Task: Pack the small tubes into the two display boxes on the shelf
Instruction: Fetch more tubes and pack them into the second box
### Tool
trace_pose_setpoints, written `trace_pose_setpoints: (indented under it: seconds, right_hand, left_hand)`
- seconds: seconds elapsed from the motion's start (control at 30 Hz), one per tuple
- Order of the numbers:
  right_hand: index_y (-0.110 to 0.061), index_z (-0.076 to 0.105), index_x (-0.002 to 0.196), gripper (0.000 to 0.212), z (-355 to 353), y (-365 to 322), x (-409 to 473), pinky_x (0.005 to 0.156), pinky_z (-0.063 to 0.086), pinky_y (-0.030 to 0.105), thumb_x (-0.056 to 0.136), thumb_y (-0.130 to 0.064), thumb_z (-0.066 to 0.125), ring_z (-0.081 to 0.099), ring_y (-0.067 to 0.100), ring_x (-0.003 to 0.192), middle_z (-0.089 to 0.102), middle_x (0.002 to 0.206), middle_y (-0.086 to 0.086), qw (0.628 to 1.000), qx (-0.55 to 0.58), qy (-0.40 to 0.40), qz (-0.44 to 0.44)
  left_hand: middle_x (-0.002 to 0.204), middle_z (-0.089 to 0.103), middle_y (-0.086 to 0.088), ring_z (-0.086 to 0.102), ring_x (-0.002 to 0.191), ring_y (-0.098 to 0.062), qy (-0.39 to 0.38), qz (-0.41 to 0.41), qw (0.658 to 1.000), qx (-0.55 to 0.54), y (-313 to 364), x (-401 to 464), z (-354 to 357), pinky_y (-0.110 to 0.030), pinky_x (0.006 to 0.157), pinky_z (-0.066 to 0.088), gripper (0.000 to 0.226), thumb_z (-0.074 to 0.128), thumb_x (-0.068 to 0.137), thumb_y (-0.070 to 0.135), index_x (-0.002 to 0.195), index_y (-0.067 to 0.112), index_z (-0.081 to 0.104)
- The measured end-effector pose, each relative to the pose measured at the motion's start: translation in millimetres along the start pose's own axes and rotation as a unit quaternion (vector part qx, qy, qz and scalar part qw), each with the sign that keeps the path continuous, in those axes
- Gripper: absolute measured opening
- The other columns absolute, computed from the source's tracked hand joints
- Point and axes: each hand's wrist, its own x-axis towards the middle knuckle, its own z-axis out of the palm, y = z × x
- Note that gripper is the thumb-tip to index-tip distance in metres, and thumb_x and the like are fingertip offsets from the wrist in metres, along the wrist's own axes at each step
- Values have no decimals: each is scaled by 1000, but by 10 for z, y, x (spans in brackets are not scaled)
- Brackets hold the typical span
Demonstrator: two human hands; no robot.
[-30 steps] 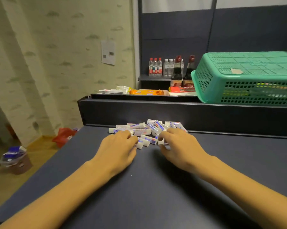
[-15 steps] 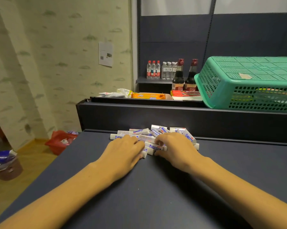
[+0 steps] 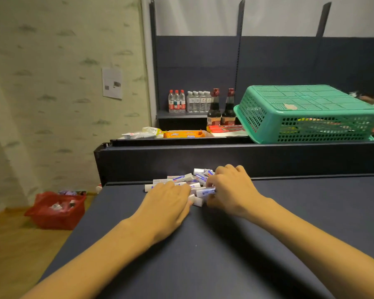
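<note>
Head view: both hands worked the pile of small tubes on the table.
Right hand pinched one tube, its long axis 3-to-9 o'clock; left hand lay spread flat at the pile's 7 o'clock.

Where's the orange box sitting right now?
Head view: the orange box lies on the shelf ledge behind the tube pile, left of the green basket.

Both bare forearms are reaching forward over the surface. The left hand is lying palm down, fingers nearly straight. Just beside it, the right hand is curling its fingers, pinching a small tube.
</note>
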Motion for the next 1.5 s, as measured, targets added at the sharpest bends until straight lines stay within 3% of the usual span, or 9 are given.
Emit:
trace_pose_setpoints:
  seconds: [0.07,0.2,0.37,0.43,0.73,0.87,1.1,1.33,1.5]
  right_hand:
    - [-29,62,115,38,-36,14,-98,84,30,34,82,-49,58,49,22,108,57,115,0,1000,8,11,13]
    - [-22,67,99,33,-55,15,-342,74,30,32,78,-45,57,62,31,88,70,91,3,996,36,75,28]
    - [-17,65,92,19,-61,59,-718,67,34,27,76,-28,62,61,30,75,71,83,6,984,123,87,93]
    - [-16,64,91,17,-70,96,-870,65,36,25,79,-28,60,57,22,68,70,81,3,980,133,88,117]
    - [-12,65,76,21,-149,661,-1534,55,34,25,76,-33,61,46,20,53,62,61,1,969,117,110,185]
    - [-16,63,69,13,-179,1104,-1888,63,32,24,65,-27,57,41,23,42,56,49,-3,967,77,143,195]
    - [-14,63,84,14,-485,1965,-2744,61,29,25,72,-19,66,52,26,56,63,63,1,967,77,135,201]
    - [-17,63,91,19,-724,2849,-3570,59,38,25,74,-26,64,55,19,59,66,71,0,968,113,99,200]
    - [-18,63,93,20,-766,3460,-3983,59,42,25,76,-29,63,56,17,61,66,74,-1,966,118,90,211]
  left_hand:
    - [68,62,4,57,59,-17,14,11,1000,9,19,-27,-33,-27,51,43,32,34,89,37,74,24,59]
    - [102,59,-2,51,88,-25,1,52,997,-55,88,-80,-20,-35,71,36,38,21,99,34,106,20,57]
    - [114,52,1,45,104,-23,-50,66,989,-126,248,-73,-44,-32,86,32,61,11,85,61,112,21,46]
    - [116,51,3,43,106,-19,-46,80,985,-147,344,-50,-15,-30,89,32,45,23,91,59,113,25,44]
    - [89,66,7,61,82,-20,31,136,967,-213,927,229,-52,-34,69,45,24,54,81,45,97,27,58]
    - [79,62,9,56,72,-19,34,137,961,-236,1382,410,-140,-32,62,44,17,50,76,40,91,32,51]
    - [97,59,7,51,90,-17,41,116,955,-272,2537,817,-393,-28,74,39,26,65,83,32,105,25,54]
    - [90,56,6,52,79,-16,18,130,940,-316,3768,1209,-529,-32,71,45,28,73,78,39,96,21,61]
    - [83,53,11,49,73,-9,6,171,922,-347,4489,1542,-538,-17,64,38,33,73,76,46,96,22,62]
